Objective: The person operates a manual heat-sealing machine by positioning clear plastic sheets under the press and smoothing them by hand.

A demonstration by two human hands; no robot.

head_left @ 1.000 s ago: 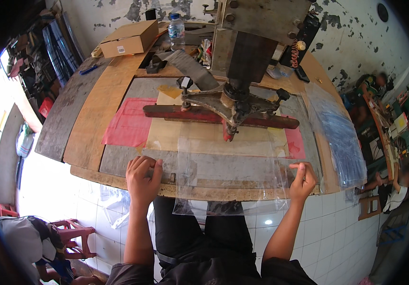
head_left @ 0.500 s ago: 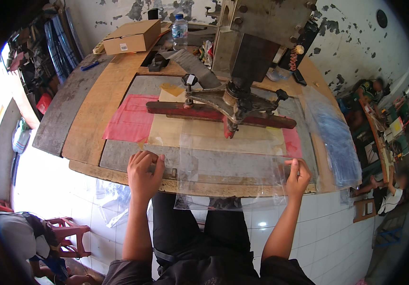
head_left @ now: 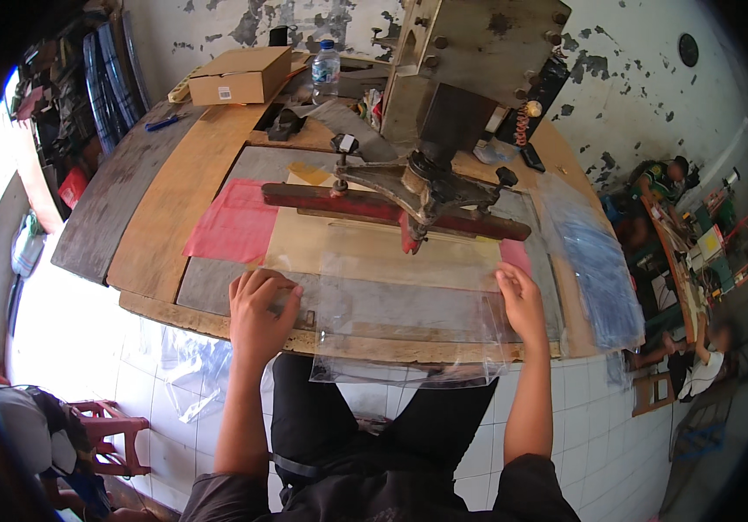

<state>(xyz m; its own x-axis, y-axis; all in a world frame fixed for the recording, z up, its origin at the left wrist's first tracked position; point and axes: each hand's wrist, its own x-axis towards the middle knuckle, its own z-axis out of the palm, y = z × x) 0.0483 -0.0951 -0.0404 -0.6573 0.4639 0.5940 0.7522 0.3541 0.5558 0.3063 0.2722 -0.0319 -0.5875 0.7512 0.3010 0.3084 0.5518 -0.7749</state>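
R hand (head_left: 524,306) fwd — worn tbl (head_left: 178,187), tiled flr (head_left: 587,413)

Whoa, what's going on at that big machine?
A person is at a table with a big metal machine. A clear plastic sheet lies before its red bar, hanging over the table's near edge. The right hand is at the sheet's right edge; touching, I can't tell. The left hand curls beside it, apart.

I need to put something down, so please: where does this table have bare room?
Bare: the brown board between pink sheet and grey board; also the grey board's near half. Crowded: the centre, with press and clear sheet; the right, under plastic sheets; the back, with carton and bottle.
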